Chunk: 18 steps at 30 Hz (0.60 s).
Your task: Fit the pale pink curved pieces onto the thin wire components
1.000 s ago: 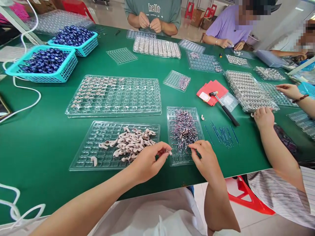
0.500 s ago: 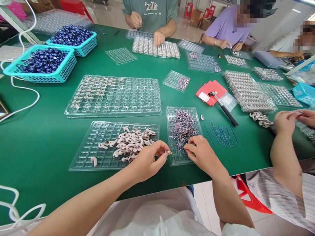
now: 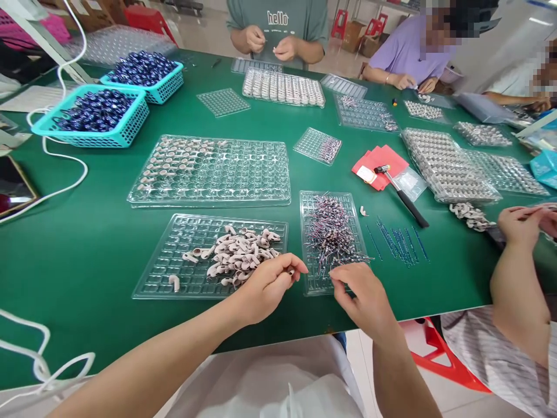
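My left hand (image 3: 270, 287) is closed, pinching a pale earbud shell (image 3: 291, 271) whose dark opening shows between the fingers. Beneath and beyond it, a heap of similar shells (image 3: 241, 252) lies on a transparent plastic tray (image 3: 161, 273); a single one (image 3: 174, 283) rests apart at the tray's left. My right hand (image 3: 363, 293) is at the front edge of a smaller transparent tray (image 3: 308, 217), fingers curled with the fingertips together; whatever they hold is too small to make out. That tray bears a tangled pile of small parts with thin wire leads (image 3: 331, 229).
Behind is a large tray (image 3: 243, 174) partly filled with shells. Turquoise baskets (image 3: 126, 136) of dark blue parts stand at the back left. To the right lie a small hammer (image 3: 407, 203), red packets (image 3: 378, 162) and blue strips (image 3: 398, 244). Co-workers' hands (image 3: 520, 226) are nearby.
My left hand has turned, with the shell now farther inside the fingers. My right hand has drawn back slightly from the wired parts. The person opposite has raised a hand off the tray.
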Tool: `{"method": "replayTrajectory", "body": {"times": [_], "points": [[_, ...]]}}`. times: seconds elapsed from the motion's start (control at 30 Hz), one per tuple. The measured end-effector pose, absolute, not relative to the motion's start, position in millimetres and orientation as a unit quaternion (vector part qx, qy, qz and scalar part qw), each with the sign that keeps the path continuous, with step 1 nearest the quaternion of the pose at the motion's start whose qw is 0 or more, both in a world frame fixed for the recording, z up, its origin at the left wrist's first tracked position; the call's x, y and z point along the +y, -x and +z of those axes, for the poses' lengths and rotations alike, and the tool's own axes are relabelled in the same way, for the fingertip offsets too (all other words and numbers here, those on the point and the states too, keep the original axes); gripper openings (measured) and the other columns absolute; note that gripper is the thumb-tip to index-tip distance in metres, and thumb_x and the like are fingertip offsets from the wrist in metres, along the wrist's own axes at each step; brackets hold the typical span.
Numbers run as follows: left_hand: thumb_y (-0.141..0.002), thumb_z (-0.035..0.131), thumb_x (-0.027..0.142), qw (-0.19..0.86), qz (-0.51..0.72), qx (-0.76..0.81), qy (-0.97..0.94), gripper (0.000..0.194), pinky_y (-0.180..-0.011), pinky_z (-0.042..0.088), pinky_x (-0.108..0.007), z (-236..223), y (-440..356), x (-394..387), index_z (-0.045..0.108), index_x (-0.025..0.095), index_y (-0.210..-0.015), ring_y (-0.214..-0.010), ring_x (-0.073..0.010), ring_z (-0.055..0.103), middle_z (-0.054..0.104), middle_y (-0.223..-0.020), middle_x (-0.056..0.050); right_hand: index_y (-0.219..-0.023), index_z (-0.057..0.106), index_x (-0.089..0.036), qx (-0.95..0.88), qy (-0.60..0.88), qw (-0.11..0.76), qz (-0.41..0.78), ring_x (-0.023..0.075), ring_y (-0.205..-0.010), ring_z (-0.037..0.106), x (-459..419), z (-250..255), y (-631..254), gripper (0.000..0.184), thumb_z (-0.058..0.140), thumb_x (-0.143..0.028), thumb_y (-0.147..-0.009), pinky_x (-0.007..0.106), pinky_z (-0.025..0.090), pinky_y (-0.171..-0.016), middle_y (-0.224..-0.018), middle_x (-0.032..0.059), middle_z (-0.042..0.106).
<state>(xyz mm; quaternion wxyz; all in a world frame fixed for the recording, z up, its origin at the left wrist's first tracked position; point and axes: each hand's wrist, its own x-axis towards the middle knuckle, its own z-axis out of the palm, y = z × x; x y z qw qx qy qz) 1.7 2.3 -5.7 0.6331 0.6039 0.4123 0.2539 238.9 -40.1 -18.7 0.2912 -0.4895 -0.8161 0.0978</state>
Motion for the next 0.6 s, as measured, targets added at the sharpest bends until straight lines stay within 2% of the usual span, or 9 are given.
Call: {"method": "replayTrajectory", "body": {"times": [0.1,0.17,0.27,0.37,0.5,0.6], "points": [[-0.079,0.039,0.018,0.644,0.262,0.398,-0.598,0.026,-0.057,0.036,-0.029,0.0,3.4,4.2,0.061,0.018,-0.092,-0.061,-0.0148,0.040,0.040,-0.068,0.002,-0.105,0.061,-0.025,-0.796,0.470,0.360,0.126,0.0151,-0.078,0.066,-48.3,-20.0,-218.0,0.024,0.054,-0.006,-0.091,0.033,0.052,-0.075,-0.087,0.0015,0.072],[-0.081,0.041,0.021,0.636,0.258,0.402,-0.606,0.024,-0.059,0.037,-0.029,4.1,5.6,4.6,0.061,0.018,-0.094,-0.064,-0.0151,0.041,0.042,-0.072,0.001,-0.108,0.062,-0.026,-0.782,0.465,0.389,0.148,0.0157,-0.079,0.067,-50.4,-22.2,-206.5,0.026,0.055,-0.007,-0.091,0.033,0.054,-0.075,-0.089,0.0025,0.072],[-0.083,0.056,0.030,0.580,0.235,0.434,-0.648,0.019,-0.061,0.038,-0.028,7.8,6.6,3.8,0.061,0.019,-0.099,-0.067,-0.0148,0.043,0.044,-0.079,0.001,-0.111,0.064,-0.026,-0.760,0.478,0.405,0.173,0.0173,-0.082,0.070,-50.2,-24.8,-196.0,0.025,0.058,-0.011,-0.092,0.033,0.056,-0.073,-0.092,0.0038,0.074],[-0.081,0.071,0.032,0.504,0.216,0.428,-0.719,0.028,-0.063,0.039,-0.028,6.7,7.0,3.4,0.062,0.021,-0.105,-0.069,-0.0150,0.044,0.047,-0.081,0.001,-0.107,0.065,-0.026,-0.746,0.493,0.412,0.179,0.0174,-0.081,0.071,-48.5,-24.8,-191.9,0.019,0.060,-0.015,-0.092,0.032,0.057,-0.073,-0.091,0.0034,0.075],[-0.090,0.067,0.028,0.437,0.227,0.383,-0.782,0.012,-0.066,0.040,-0.027,2.0,9.3,5.5,0.067,0.021,-0.100,-0.071,-0.0152,0.049,0.051,-0.079,0.000,-0.103,0.065,-0.025,-0.739,0.508,0.395,0.201,0.0159,-0.078,0.070,-47.0,-22.9,-191.4,0.012,0.059,-0.018,-0.094,0.030,0.057,-0.072,-0.087,0.0021,0.074],[-0.096,0.061,0.026,0.417,0.237,0.363,-0.799,0.010,-0.065,0.041,-0.026,0.5,11.4,7.5,0.069,0.020,-0.098,-0.072,-0.0148,0.052,0.052,-0.078,0.000,-0.101,0.065,-0.025,-0.734,0.508,0.397,0.214,0.0154,-0.079,0.070,-46.3,-23.2,-191.7,0.011,0.059,-0.018,-0.095,0.029,0.057,-0.073,-0.087,0.0015,0.074]]}}
